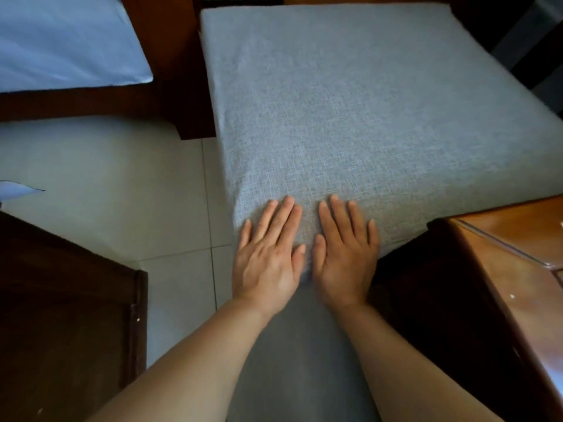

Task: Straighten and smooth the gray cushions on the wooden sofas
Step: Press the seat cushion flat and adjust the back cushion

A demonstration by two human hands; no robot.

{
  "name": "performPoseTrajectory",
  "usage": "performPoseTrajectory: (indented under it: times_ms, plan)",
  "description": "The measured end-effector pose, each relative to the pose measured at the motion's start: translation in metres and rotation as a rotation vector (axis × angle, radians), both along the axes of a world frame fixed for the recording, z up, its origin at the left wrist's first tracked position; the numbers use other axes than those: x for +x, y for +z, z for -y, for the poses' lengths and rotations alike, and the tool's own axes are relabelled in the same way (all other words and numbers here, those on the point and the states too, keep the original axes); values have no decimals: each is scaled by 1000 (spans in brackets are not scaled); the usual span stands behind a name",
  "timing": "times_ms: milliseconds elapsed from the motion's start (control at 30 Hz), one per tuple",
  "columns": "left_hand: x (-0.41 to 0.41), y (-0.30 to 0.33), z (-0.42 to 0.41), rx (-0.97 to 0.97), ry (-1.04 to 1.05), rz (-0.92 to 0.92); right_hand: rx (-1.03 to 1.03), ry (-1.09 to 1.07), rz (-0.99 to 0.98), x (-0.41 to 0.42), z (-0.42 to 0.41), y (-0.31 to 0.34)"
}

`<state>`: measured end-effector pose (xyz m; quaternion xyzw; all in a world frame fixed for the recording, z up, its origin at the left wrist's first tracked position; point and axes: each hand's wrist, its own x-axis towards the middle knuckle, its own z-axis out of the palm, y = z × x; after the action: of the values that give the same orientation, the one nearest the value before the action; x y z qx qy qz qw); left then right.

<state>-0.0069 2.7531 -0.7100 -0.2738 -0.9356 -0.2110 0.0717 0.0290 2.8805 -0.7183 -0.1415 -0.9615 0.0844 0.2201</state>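
**Both palms flat at near edge of cushion**

Gray cushion (pixel 350 102) fills its wooden sofa frame (pixel 173 56); nearly all of its surface runs forward of the hands. Side table (pixel 518 254) crowds its right edge; tiled floor (pixel 106 184) lies open on the left. Left hand (pixel 268 257) and right hand (pixel 344 257) lie side by side, fingers straight, pressing, gripping nothing. Neither is nearer.

Cushion (pixel 350 102): on the sofa frame (pixel 182 86)
Hands: left hand (pixel 268 257) and right hand (pixel 344 257) side by side on cushion's near edge
Second cushion (pixel 67 41): far left
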Motion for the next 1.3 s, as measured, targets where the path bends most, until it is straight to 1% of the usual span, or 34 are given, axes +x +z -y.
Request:
performPoseTrajectory:
  times_ms: [300,400,533,667,767,867,1000,1133,1233,1300]
  plan:
    - [4,-17,-2,37,55,-223,85,79,-314,-6,-5,-23]
    - [7,-25,-1,32,41,-339,88,155,-435,-5,-8,-30]
    - [9,-32,-1,19,89,-447,104,225,-562,-7,-12,-37]
    - [17,-42,-1,2,100,-627,126,266,-678,-5,-16,-49]
    - [26,-63,-1,-49,89,-742,178,228,-677,6,-19,-75]
    - [35,-87,0,-158,135,-826,191,204,-645,16,-22,-105]
    - [42,-114,3,-234,127,-907,190,254,-559,29,-26,-123]
    - [41,-135,7,-280,71,-936,215,278,-447,32,-24,-137]
    - [38,-147,6,-345,89,-896,263,278,-413,27,-27,-147]
    - [36,-155,5,-324,106,-937,294,269,-409,24,-30,-151]
